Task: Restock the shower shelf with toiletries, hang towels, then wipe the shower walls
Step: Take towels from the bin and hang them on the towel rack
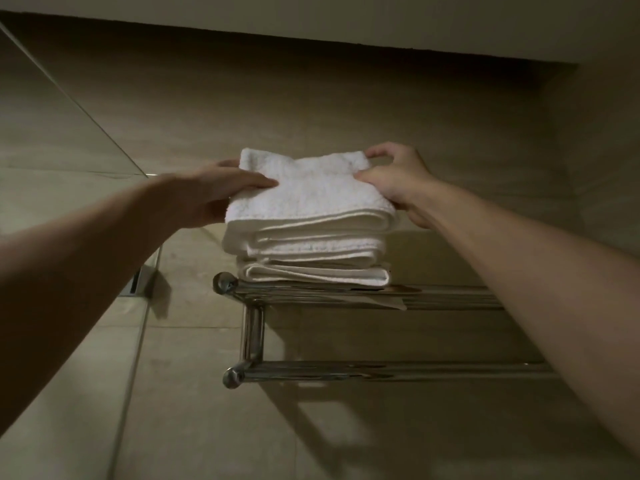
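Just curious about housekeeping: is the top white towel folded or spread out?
Folded: the top towel shows doubled layers at its front edge, held by the left hand and right hand.

Left hand (211, 195): only the thumb shows, the fingers are out of sight behind the top towel (308, 188). Right hand (398, 181): can't tell how far its lower fingers reach underneath. The rack (346, 296) disappears on its right behind the right forearm (519, 271). The left forearm (69, 271) is cut off at the picture's edge.
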